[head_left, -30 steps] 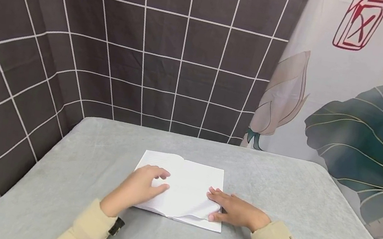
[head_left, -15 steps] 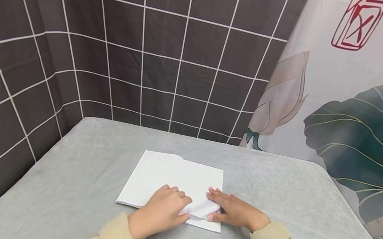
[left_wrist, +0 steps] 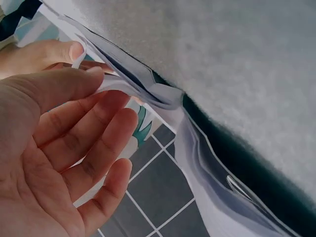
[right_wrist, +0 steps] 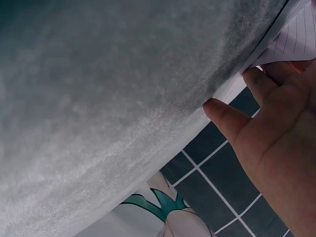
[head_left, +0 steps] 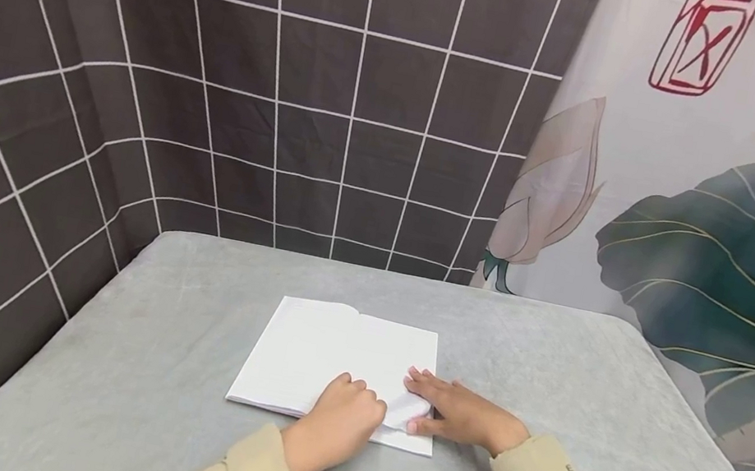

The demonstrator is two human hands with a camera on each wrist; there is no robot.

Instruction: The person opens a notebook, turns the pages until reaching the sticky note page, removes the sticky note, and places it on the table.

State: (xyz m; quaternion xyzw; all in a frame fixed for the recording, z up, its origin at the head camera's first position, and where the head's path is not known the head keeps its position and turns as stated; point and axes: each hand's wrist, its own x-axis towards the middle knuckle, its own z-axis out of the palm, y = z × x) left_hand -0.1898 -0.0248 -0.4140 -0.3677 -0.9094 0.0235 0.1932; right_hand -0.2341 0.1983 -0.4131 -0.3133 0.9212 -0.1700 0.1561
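An open notebook [head_left: 306, 349] with white, faintly lined pages lies on the grey-covered table. Over its lower middle, close to the near edge, is my left hand [head_left: 341, 425], fingers curled in. The left wrist view shows the thumb and index finger pinching the edge of a loose page [left_wrist: 118, 85], with the other fingers [left_wrist: 116, 128] bent and holding nothing. At the notebook's right edge my right hand [head_left: 467, 416] rests with its fingers spread and fairly straight. Beside its thumb, the near right corner of the page is lifted and bent. A lined sheet [right_wrist: 296, 37] shows above that hand in the right wrist view.
The grey cloth-covered table [head_left: 186, 303] extends around the notebook on all sides. Behind it hangs a dark curtain [head_left: 303, 140] with a white grid, and to the right a white curtain [head_left: 630, 161] printed with a lotus bud and leaf.
My left hand has moved right and nearer, from above the left page to the near edge by the middle, and its fingers have curled around the page edge. The right hand stays put.
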